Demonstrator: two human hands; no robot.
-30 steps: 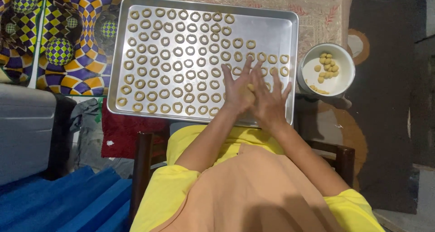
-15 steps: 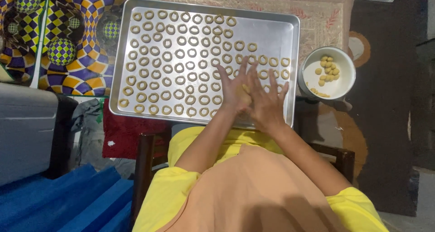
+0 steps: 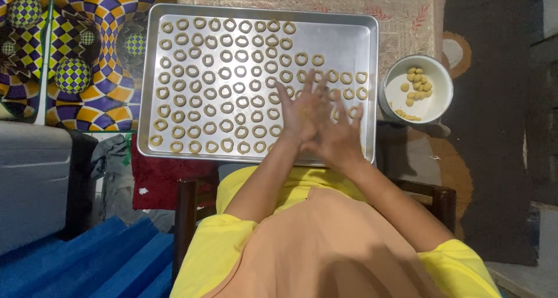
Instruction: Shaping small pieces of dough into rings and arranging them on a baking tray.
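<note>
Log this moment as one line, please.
left hand and right hand: palms pressed together, fingers spread | over tray of dough rings | bowl at right

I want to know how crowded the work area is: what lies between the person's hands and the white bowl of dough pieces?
In the head view, the tray's raised right rim and a few dough rings lie between the hands and the white bowl.
</note>
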